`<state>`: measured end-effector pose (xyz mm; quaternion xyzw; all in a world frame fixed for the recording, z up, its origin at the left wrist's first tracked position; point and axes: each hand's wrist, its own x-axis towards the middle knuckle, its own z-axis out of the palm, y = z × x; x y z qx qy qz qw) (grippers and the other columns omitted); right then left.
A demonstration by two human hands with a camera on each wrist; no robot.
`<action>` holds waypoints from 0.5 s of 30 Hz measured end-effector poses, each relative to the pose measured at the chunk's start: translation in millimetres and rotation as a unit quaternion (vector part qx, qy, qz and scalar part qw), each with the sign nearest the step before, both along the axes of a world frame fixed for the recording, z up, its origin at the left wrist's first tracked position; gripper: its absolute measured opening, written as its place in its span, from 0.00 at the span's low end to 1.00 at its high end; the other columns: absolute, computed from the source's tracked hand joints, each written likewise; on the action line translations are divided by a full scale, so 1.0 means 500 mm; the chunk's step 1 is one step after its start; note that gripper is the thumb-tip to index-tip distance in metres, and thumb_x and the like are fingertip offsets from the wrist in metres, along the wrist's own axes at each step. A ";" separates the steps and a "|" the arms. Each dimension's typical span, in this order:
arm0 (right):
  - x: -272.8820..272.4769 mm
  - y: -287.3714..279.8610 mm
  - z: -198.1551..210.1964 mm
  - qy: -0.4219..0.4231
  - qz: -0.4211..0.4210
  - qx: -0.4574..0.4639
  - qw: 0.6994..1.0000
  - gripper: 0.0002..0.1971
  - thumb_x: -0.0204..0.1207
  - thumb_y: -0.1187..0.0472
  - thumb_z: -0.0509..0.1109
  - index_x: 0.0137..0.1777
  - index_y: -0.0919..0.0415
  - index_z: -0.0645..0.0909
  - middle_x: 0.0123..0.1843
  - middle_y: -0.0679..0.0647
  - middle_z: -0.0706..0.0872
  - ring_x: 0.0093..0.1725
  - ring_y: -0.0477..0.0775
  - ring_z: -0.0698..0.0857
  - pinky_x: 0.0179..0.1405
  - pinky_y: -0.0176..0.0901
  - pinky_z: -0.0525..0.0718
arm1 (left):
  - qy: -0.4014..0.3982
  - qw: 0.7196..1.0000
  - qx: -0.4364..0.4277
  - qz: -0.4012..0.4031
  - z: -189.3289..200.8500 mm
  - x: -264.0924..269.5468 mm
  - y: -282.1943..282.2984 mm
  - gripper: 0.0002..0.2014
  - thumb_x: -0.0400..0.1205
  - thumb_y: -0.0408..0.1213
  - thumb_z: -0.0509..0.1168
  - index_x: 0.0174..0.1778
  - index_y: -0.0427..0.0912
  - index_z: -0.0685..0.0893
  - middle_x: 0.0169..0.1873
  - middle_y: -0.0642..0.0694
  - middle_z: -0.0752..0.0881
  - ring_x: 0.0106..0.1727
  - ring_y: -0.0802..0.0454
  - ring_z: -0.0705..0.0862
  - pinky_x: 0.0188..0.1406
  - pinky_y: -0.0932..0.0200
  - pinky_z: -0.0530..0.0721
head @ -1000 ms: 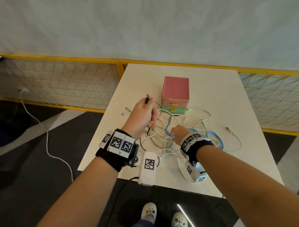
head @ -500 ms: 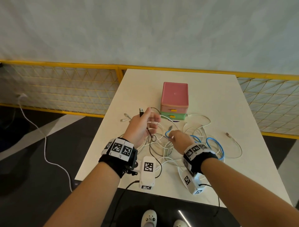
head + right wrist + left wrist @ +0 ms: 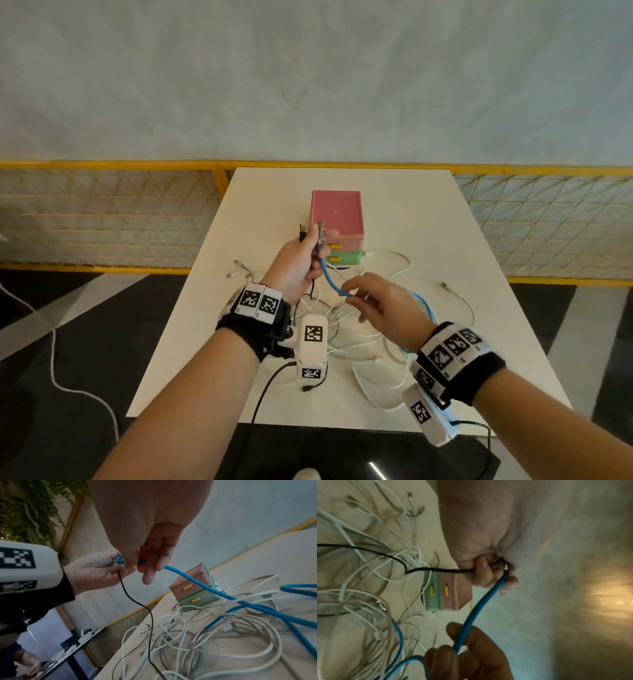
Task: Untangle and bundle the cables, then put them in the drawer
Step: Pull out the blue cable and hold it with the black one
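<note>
Nearest the body, on the near side of the drawer unit [image 3: 337, 228] — a heap of white cables [image 3: 359, 342] lying tangled on the table [image 3: 479, 342], loops crossing one another, with part of a blue cable [image 3: 329, 279] threaded through the heap. Just above that heap, raised off the table in front of the unit: right hand [image 3: 380, 303], fingers curled, pinching the blue cable at a bend a short way along its length. Farther out, close before the unit's pink top and higher than the right hand: left hand [image 3: 298, 263], clenched round two cable ends at once — the blue cable's metal plug [image 3: 321, 231] standing up from the fist, and beside it the plug of a black cable [image 3: 368, 551], which drops from the fist back into the heap. Between the two hands, the blue cable's free stretch running near-to-far and upward, from the right-hand pinch to the left-hand plug; behind the right hand, curving back down to the right of the heap. Judged from this: blue cable the one being drawn clear, long axis pointing toward the unit, right hand nearer the snarl and better placed to feed it out. Both drawers — pink upper, green lower [image 3: 344, 258], yellow handles — closed; no bundle yet made.
</note>
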<state>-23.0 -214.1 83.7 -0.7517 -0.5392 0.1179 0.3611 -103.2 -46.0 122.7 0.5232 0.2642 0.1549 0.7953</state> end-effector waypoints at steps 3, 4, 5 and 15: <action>0.000 -0.007 0.002 0.022 0.004 -0.011 1.000 0.05 0.82 0.56 0.64 0.52 0.52 0.82 0.46 0.43 0.81 0.29 0.42 0.87 0.38 0.34 0.81 | -0.032 0.998 0.060 0.011 0.028 0.000 -0.016 0.19 0.90 0.49 0.49 0.46 0.42 0.78 0.23 0.53 0.69 0.23 0.58 0.65 0.24 0.64 0.65; 0.002 -0.008 0.001 0.029 0.006 -0.030 0.999 0.06 0.83 0.55 0.62 0.50 0.50 0.81 0.44 0.42 0.80 0.29 0.42 0.87 0.39 0.34 0.81 | -0.046 0.997 0.049 0.029 0.041 -0.001 -0.020 0.18 0.90 0.49 0.50 0.44 0.42 0.77 0.24 0.53 0.70 0.23 0.58 0.69 0.28 0.62 0.71; 0.004 -0.011 -0.002 0.045 0.010 -0.056 0.997 0.07 0.84 0.55 0.60 0.47 0.48 0.79 0.42 0.41 0.80 0.29 0.42 0.87 0.38 0.34 0.81 | -0.067 0.996 0.019 0.047 0.056 -0.002 -0.022 0.17 0.89 0.49 0.51 0.44 0.43 0.76 0.25 0.53 0.72 0.24 0.57 0.73 0.31 0.60 0.77; 0.087 -0.022 0.020 0.221 -0.058 -0.005 0.974 0.14 0.86 0.61 0.56 0.36 0.55 0.70 0.32 0.46 0.74 0.39 0.38 0.85 0.65 0.62 0.82 | -0.083 0.968 0.235 -0.027 0.170 -0.061 -0.018 0.09 0.87 0.39 0.61 0.56 0.45 0.86 0.17 0.58 0.62 0.17 0.58 0.58 0.14 0.67 0.59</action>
